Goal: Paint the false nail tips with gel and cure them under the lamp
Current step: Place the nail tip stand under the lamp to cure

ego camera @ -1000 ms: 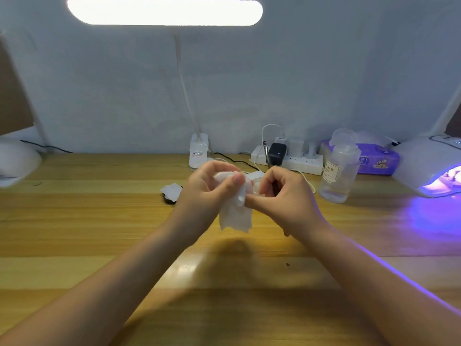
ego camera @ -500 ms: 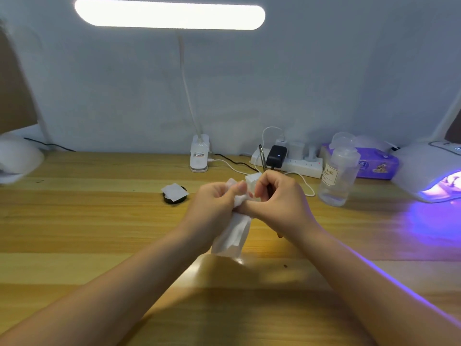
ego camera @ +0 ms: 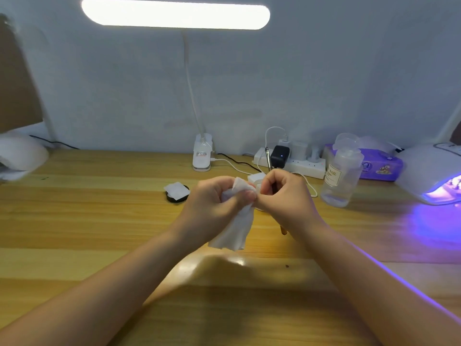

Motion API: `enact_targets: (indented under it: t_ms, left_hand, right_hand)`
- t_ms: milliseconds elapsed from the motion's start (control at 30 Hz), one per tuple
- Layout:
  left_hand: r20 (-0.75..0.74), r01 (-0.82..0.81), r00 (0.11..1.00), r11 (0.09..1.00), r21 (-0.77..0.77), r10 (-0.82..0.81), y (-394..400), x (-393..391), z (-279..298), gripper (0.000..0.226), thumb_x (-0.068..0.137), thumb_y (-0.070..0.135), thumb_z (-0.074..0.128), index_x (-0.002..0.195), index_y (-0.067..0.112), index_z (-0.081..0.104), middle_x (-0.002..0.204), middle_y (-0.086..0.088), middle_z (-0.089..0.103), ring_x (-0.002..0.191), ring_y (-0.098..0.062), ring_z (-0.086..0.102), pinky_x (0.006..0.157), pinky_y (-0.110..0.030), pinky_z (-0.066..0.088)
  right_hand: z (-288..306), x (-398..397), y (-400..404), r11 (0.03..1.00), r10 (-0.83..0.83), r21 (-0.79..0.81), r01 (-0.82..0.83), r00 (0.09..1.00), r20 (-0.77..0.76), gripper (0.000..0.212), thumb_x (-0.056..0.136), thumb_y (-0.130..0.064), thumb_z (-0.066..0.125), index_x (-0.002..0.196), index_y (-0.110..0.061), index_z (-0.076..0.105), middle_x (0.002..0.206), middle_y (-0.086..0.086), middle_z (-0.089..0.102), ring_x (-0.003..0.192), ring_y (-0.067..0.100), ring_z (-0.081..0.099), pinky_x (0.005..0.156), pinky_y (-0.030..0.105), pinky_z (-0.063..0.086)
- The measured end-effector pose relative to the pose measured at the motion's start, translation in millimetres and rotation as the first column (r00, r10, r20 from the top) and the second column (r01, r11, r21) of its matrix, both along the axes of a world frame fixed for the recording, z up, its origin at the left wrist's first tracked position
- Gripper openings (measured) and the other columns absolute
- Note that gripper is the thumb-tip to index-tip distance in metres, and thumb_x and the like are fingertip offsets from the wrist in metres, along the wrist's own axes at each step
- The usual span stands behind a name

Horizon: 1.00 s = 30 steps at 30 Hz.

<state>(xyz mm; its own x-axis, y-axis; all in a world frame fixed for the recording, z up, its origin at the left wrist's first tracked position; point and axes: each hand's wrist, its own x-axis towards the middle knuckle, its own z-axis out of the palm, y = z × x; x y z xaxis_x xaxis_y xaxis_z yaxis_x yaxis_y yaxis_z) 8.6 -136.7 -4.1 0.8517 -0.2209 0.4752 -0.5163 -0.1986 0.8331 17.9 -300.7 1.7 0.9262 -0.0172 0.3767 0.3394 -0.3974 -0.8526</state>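
Wipe (ego camera: 233, 228) bunched in left hand (ego camera: 212, 208) hides what right hand (ego camera: 284, 198) pinches beside its brush (ego camera: 283, 230).

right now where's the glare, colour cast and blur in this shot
Head view: the desk lamp bar is blown out white, its glare patch lying on the table below the wipe; violet light spills from the nail lamp across the wood and right forearm; the white object at far left is smeared.
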Motion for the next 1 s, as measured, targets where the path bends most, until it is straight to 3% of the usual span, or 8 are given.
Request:
enact_targets:
  t_ms: [133,333,500,633,767,833,900,1000]
  left_hand:
    - [-0.025,-0.169,0.985,0.983,0.072,0.172,-9,-4,3,0.03,0.093,0.033,0.062,0.075,0.009,0.069,0.069,-0.019,0.064,0.061,-0.022,0.056,0.057,-0.042,0.045]
    - [-0.457,-0.222,0.88,0.962,-0.155,0.13,-3,8,-4,0.037,0.098,0.03,0.056,0.072,0.009,0.071,0.071,-0.011,0.065,0.07,-0.022,0.06,0.072,-0.035,0.046]
    - [-0.316,-0.318,0.916,0.927,-0.2,0.247,18,38,-2,0.011,0.088,0.02,0.064,0.085,0.01,0.065,0.083,-0.007,0.063,0.08,-0.021,0.058,0.077,-0.035,0.046]
    - [-0.23,-0.407,0.904,0.892,-0.196,0.361,18,65,-1,0.009,0.083,0.021,0.062,0.089,0.025,0.058,0.087,0.003,0.063,0.082,-0.015,0.061,0.067,-0.026,0.048]
    - [-0.067,-0.343,0.927,0.906,0.247,0.369,12,88,-18,0.012,0.088,0.025,0.067,0.09,0.027,0.055,0.096,0.005,0.061,0.097,-0.018,0.059,0.069,-0.023,0.043]
    - [0.055,-0.259,0.953,0.711,0.654,0.297,15,93,-25,0.028,0.084,0.051,0.065,0.104,0.032,0.063,0.122,0.005,0.06,0.123,-0.021,0.049,0.091,-0.033,0.042]
    - [0.086,-0.272,0.948,0.64,0.718,0.306,22,92,-22,0.044,0.084,0.065,0.055,0.113,0.035,0.067,0.143,0.005,0.05,0.137,-0.024,0.033,0.107,-0.043,0.026]
    - [0.223,-0.519,0.835,0.583,0.625,0.503,46,89,-13,0.036,0.086,0.052,0.055,0.114,0.034,0.067,0.136,0.003,0.055,0.129,-0.028,0.038,0.101,-0.04,0.026]
  right_hand:
    - [0,-6,4,0.996,0.022,-0.083,-0.019,0.999,0.029,0.036,0.069,-0.037,0.082,0.069,-0.012,0.056,0.059,-0.002,0.05,0.051,0.006,0.04,0.047,0.023,0.035]
    - [2,-14,12,0.986,0.026,-0.168,-0.003,0.99,0.139,0.046,0.061,-0.048,0.083,0.067,-0.013,0.053,0.058,0.001,0.048,0.054,0.01,0.039,0.052,0.034,0.035]
    - [3,-11,2,1.0,0.005,-0.024,-0.003,0.996,0.091,0.04,0.079,-0.047,0.071,0.071,-0.01,0.057,0.058,0.004,0.054,0.046,0.011,0.047,0.042,0.036,0.042]
    - [-4,-7,1,1.0,0.02,-0.01,-0.019,0.996,0.082,0.024,0.09,-0.034,0.06,0.079,-0.012,0.063,0.066,0.007,0.059,0.06,0.019,0.052,0.057,0.038,0.046]
    - [-11,-5,-2,0.999,0.038,-0.038,-0.035,0.996,0.077,0.017,0.094,-0.024,0.056,0.086,-0.015,0.068,0.074,0.01,0.063,0.072,0.024,0.057,0.067,0.046,0.048]
    - [-13,-6,-1,0.997,0.055,-0.06,-0.05,0.995,0.082,0.016,0.094,-0.025,0.056,0.086,-0.016,0.068,0.074,0.009,0.063,0.07,0.023,0.056,0.066,0.047,0.048]
    - [-14,-6,0,0.996,0.067,-0.069,-0.061,0.994,0.088,0.017,0.094,-0.029,0.056,0.087,-0.018,0.067,0.073,0.009,0.063,0.068,0.023,0.056,0.064,0.046,0.047]
    - [-17,-6,2,0.996,0.072,-0.062,-0.066,0.993,0.094,0.019,0.094,-0.031,0.055,0.087,-0.018,0.066,0.072,0.01,0.063,0.067,0.024,0.055,0.062,0.046,0.046]
